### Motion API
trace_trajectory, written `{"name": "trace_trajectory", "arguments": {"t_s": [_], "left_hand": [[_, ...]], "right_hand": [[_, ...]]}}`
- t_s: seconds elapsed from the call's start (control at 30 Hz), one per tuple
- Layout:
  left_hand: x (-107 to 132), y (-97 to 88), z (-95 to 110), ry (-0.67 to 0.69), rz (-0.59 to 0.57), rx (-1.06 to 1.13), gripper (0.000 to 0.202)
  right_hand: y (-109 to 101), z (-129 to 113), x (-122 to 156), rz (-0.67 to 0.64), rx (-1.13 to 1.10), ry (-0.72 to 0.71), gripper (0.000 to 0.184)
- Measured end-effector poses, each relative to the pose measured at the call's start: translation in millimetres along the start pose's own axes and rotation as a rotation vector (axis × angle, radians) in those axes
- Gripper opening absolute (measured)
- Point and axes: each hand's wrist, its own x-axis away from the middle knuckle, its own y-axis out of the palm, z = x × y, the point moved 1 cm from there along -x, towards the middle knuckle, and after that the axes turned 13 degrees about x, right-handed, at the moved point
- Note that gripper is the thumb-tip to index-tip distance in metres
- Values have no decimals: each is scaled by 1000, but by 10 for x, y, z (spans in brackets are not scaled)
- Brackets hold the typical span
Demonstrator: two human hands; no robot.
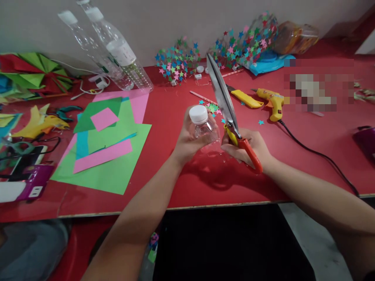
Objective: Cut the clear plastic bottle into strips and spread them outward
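Head view: red table [158, 164] seen from above, person's 2 bare hands nr the centre. L hand [186, 140] is wrapped round a clear plastic bottle [209, 132] w/ white cap [198, 114], held roughly upright at centre; its lower part is hard to make out. R hand [257, 143], just right of it, grips scissors [222, 91] by the red & yellow handles, blades up & away; can't tell if R hand also touches the bottle. Just beyond lie loose paper stars [213, 109] & a thin pink straw [202, 96]. Further right: yellow cutter knife [246, 98], then yellow glue gun [275, 111] w/ black cord running to the near edge. On the left: overlapping pink, green & blue paper sheets [114, 183]; beyond them, 2 tall clear bottles [121, 50], white caps, tilted by the wall
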Motion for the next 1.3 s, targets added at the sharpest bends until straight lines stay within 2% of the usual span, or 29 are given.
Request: {"name": "trace_trajectory", "arguments": {"t_s": [0.17,0.43,0.77,0.87,0.93,1.13,1.3], "left_hand": [[16,-50,-65,-4,124,-2,48],[-4,-44,-75,-13,60,39,40],[-12,-22,-48,-69,97,-2,46],[-20,-28,-38,-73,120,48,53],[-37,-45,-14,-92,155,125,51],[-141,-231,24,-156,347,263,29],[-226,-500,-43,-117,389,320,25]], "right_hand": [[7,-26,18,-65,-39,-17,22],[6,17,5,-49,-5,-57,19],[14,21,2,-84,-17,-19,24],[13,33,-8,-77,-22,-4,23],[8,53,-30,-41,-28,22,23],[-36,165,-153,143,-42,107,29],[-86,251,-232,212,-41,185,30]]}}
